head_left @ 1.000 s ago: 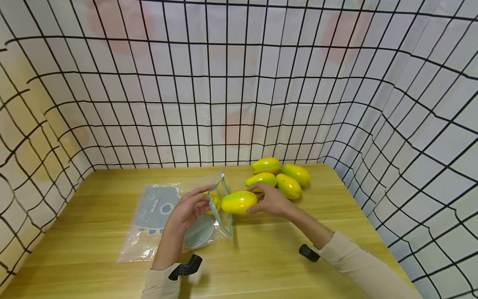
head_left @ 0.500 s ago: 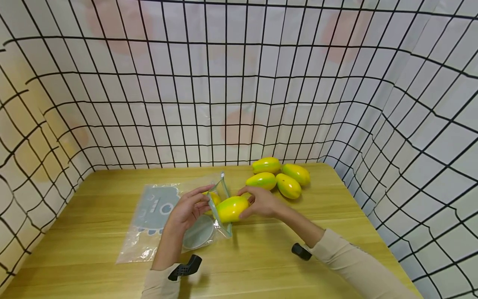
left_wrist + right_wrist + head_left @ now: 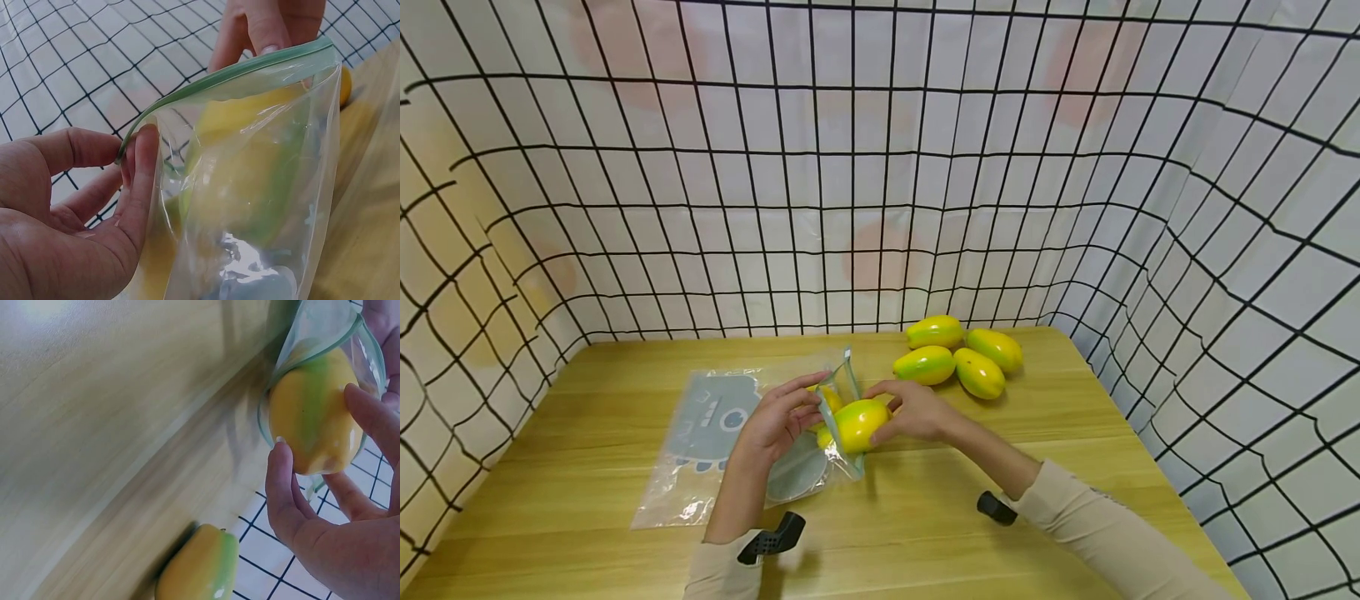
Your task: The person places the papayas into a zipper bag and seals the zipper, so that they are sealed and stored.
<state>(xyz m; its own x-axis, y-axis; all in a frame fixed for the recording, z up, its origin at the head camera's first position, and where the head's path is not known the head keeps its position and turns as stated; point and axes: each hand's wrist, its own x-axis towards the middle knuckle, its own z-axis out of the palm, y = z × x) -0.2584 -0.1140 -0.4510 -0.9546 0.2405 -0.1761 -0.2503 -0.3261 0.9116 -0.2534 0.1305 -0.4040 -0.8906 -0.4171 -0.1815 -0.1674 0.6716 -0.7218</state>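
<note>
My left hand (image 3: 775, 422) pinches the green zip edge of a clear zip-lock bag (image 3: 250, 169) and keeps its mouth apart. My right hand (image 3: 917, 410) holds a glossy yellow papaya (image 3: 863, 423) with a green stripe by its outer end. In the right wrist view, that papaya's far end sits inside the bag mouth, with thumb and fingers (image 3: 281, 481) around the near end. Another yellow fruit (image 3: 830, 398) lies inside the bag, partly hidden behind the left fingers and the film.
Several more papayas (image 3: 979, 373) lie grouped at the back right of the wooden table (image 3: 925, 517). The bag's printed grey-blue part (image 3: 715, 417) spreads flat to the left of the left hand. A white wall with a black grid (image 3: 865, 183) rises behind the table.
My right hand has moved left and slightly down, carrying the papaya from in front of the bag mouth partly into it. The left hand has stayed in place.
</note>
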